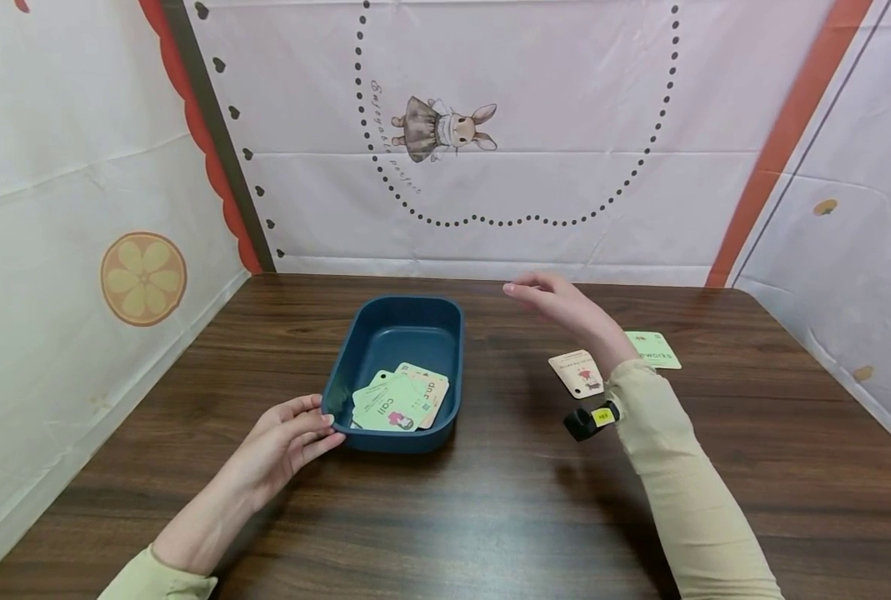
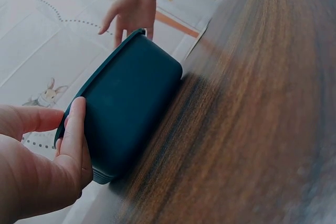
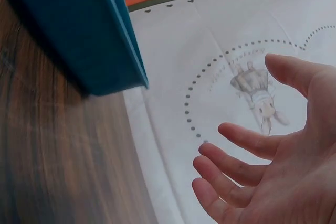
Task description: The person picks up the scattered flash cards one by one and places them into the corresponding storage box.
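Note:
A dark blue plastic bin [image 1: 392, 442] stands on the table with several printed word cards [image 1: 400, 400] in its near end; the top green one reads "call". My left hand [image 1: 287, 433] pinches the bin's near left rim between thumb and fingers, and the left wrist view shows this hand [image 2: 52, 156] at the bin's end. My right hand [image 1: 565, 308] is raised over the table to the right of the bin, holding nothing. In the right wrist view its fingers [image 3: 236, 169] are spread and relaxed, apart from the bin [image 3: 79, 30].
A cream card [image 1: 576, 372] lies on the table below my right wrist. Past the forearm lies a green card [image 1: 655, 350], partly hidden by the sleeve. White printed cloth [image 1: 565, 108] hangs behind the table's far edge and along both sides.

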`<state>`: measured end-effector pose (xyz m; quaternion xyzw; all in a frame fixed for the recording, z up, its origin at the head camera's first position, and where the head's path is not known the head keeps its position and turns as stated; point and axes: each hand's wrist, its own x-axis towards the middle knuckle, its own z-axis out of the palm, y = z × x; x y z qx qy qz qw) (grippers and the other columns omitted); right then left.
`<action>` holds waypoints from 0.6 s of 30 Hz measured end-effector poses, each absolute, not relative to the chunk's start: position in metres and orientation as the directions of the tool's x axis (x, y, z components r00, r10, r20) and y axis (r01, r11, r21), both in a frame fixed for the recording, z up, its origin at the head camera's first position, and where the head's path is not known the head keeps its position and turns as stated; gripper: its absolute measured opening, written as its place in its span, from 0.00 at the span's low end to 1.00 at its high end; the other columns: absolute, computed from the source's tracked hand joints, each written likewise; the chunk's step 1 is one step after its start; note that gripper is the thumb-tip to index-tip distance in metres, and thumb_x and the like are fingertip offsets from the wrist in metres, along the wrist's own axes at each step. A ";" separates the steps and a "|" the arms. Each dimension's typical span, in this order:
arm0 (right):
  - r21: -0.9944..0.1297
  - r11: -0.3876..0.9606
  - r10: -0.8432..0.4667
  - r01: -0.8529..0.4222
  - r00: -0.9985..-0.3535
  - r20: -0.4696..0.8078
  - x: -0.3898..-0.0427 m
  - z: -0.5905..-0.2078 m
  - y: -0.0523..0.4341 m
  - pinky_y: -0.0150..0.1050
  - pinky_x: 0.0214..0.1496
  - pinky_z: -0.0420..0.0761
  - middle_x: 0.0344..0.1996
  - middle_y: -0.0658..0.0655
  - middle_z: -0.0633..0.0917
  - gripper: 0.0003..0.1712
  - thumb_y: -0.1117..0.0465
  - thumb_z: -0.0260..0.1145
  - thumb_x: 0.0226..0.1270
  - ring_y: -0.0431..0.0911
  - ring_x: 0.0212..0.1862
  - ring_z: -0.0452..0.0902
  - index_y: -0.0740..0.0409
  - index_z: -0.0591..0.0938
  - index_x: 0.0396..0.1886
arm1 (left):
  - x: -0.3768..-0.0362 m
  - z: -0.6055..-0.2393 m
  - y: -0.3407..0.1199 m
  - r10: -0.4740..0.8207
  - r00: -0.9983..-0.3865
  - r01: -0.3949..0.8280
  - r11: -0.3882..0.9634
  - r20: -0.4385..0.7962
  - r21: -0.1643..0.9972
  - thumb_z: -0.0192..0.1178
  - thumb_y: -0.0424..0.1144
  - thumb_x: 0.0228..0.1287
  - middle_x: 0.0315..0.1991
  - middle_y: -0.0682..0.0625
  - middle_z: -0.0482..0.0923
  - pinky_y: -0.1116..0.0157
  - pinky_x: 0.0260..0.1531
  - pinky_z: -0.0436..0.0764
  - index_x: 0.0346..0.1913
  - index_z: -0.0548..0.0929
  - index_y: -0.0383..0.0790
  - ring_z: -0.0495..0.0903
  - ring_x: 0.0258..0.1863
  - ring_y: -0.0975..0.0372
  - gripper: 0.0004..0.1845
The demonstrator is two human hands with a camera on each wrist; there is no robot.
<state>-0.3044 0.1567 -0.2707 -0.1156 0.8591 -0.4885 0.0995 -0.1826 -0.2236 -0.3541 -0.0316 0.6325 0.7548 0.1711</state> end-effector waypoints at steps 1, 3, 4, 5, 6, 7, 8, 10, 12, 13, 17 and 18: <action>-0.862 0.498 -0.292 -0.098 -0.955 -0.060 -0.304 -0.272 0.159 0.57 0.74 0.69 0.70 0.62 0.69 0.34 0.43 0.56 0.73 0.59 0.72 0.65 0.59 0.67 0.70 | -0.183 -0.354 -0.224 0.219 -0.939 -0.299 -0.141 -0.265 0.944 0.53 0.33 0.72 0.45 0.50 0.75 0.69 0.52 0.85 0.64 0.58 0.31 0.81 0.40 0.66 0.24; -0.855 0.510 -0.276 -0.087 -0.959 -0.067 -0.304 -0.275 0.165 0.56 0.75 0.69 0.70 0.62 0.70 0.34 0.43 0.56 0.72 0.59 0.72 0.65 0.58 0.68 0.69 | -0.183 -0.354 -0.224 0.220 -0.938 -0.301 -0.141 -0.267 0.943 0.53 0.33 0.72 0.45 0.50 0.75 0.69 0.52 0.85 0.64 0.58 0.31 0.81 0.41 0.66 0.24; -0.853 0.516 -0.269 -0.083 -0.961 -0.070 -0.304 -0.276 0.168 0.56 0.75 0.68 0.70 0.63 0.70 0.34 0.43 0.56 0.72 0.59 0.72 0.65 0.58 0.68 0.69 | -0.183 -0.354 -0.224 0.221 -0.938 -0.301 -0.141 -0.266 0.943 0.54 0.33 0.72 0.45 0.50 0.75 0.69 0.52 0.85 0.64 0.57 0.31 0.81 0.41 0.66 0.24; -0.852 0.519 -0.260 -0.076 -0.963 -0.073 -0.303 -0.276 0.171 0.55 0.75 0.69 0.70 0.63 0.70 0.34 0.43 0.56 0.72 0.59 0.71 0.66 0.58 0.68 0.69 | -0.183 -0.354 -0.224 0.222 -0.938 -0.300 -0.141 -0.266 0.943 0.54 0.33 0.72 0.45 0.50 0.75 0.69 0.52 0.85 0.64 0.57 0.31 0.80 0.41 0.66 0.24; -0.852 0.518 -0.256 -0.072 -0.964 -0.074 -0.302 -0.277 0.174 0.55 0.75 0.68 0.70 0.64 0.69 0.34 0.43 0.56 0.73 0.60 0.71 0.65 0.59 0.68 0.70 | -0.183 -0.354 -0.224 0.221 -0.938 -0.300 -0.142 -0.265 0.943 0.54 0.33 0.72 0.45 0.50 0.75 0.69 0.52 0.85 0.64 0.57 0.31 0.80 0.41 0.66 0.25; -0.849 0.525 -0.248 -0.066 -0.966 -0.077 -0.302 -0.278 0.178 0.55 0.75 0.68 0.70 0.64 0.70 0.35 0.43 0.56 0.72 0.60 0.71 0.65 0.59 0.68 0.69 | -0.183 -0.354 -0.224 0.221 -0.939 -0.299 -0.142 -0.264 0.944 0.54 0.33 0.72 0.46 0.50 0.75 0.69 0.52 0.85 0.65 0.57 0.30 0.80 0.41 0.66 0.25; -0.847 0.528 -0.243 -0.062 -0.967 -0.080 -0.301 -0.278 0.181 0.56 0.75 0.68 0.70 0.64 0.69 0.35 0.42 0.56 0.72 0.60 0.71 0.65 0.60 0.68 0.69 | -0.183 -0.354 -0.224 0.219 -0.939 -0.299 -0.142 -0.265 0.944 0.54 0.33 0.72 0.46 0.50 0.75 0.69 0.52 0.85 0.65 0.57 0.30 0.80 0.41 0.66 0.25; -0.849 0.528 -0.232 -0.037 -0.967 -0.102 -0.298 -0.279 0.188 0.55 0.77 0.65 0.71 0.61 0.69 0.36 0.40 0.56 0.72 0.58 0.72 0.64 0.58 0.68 0.70 | -0.184 -0.353 -0.224 0.216 -0.940 -0.299 -0.143 -0.266 0.943 0.54 0.33 0.72 0.46 0.49 0.75 0.69 0.52 0.85 0.65 0.56 0.30 0.80 0.41 0.66 0.26; -0.836 0.548 -0.227 -0.030 -0.967 -0.114 -0.295 -0.281 0.196 0.56 0.77 0.64 0.71 0.61 0.68 0.37 0.38 0.56 0.71 0.58 0.73 0.62 0.57 0.67 0.70 | -0.183 -0.353 -0.224 0.214 -0.939 -0.301 -0.142 -0.268 0.943 0.54 0.33 0.72 0.47 0.49 0.74 0.69 0.52 0.85 0.66 0.56 0.30 0.80 0.42 0.66 0.27; -0.829 0.559 -0.219 -0.021 -0.968 -0.123 -0.294 -0.281 0.200 0.56 0.77 0.64 0.71 0.60 0.68 0.38 0.36 0.56 0.70 0.58 0.73 0.62 0.55 0.67 0.70 | -0.183 -0.353 -0.224 0.215 -0.939 -0.302 -0.141 -0.269 0.943 0.54 0.34 0.72 0.47 0.49 0.74 0.69 0.53 0.85 0.66 0.55 0.30 0.80 0.42 0.66 0.27; -0.798 0.603 -0.203 -0.012 -0.969 -0.139 -0.291 -0.284 0.217 0.57 0.76 0.65 0.71 0.62 0.68 0.40 0.34 0.55 0.70 0.60 0.73 0.62 0.55 0.65 0.71 | -0.183 -0.353 -0.224 0.215 -0.938 -0.306 -0.140 -0.272 0.942 0.54 0.34 0.72 0.47 0.49 0.74 0.69 0.53 0.85 0.67 0.55 0.30 0.80 0.42 0.66 0.28; -0.794 0.608 -0.193 -0.007 -0.971 -0.139 -0.291 -0.286 0.221 0.57 0.75 0.66 0.71 0.63 0.68 0.41 0.34 0.54 0.70 0.60 0.72 0.64 0.56 0.65 0.71 | -0.183 -0.354 -0.224 0.215 -0.938 -0.306 -0.141 -0.272 0.942 0.54 0.34 0.72 0.47 0.49 0.74 0.69 0.53 0.85 0.67 0.55 0.30 0.80 0.42 0.66 0.28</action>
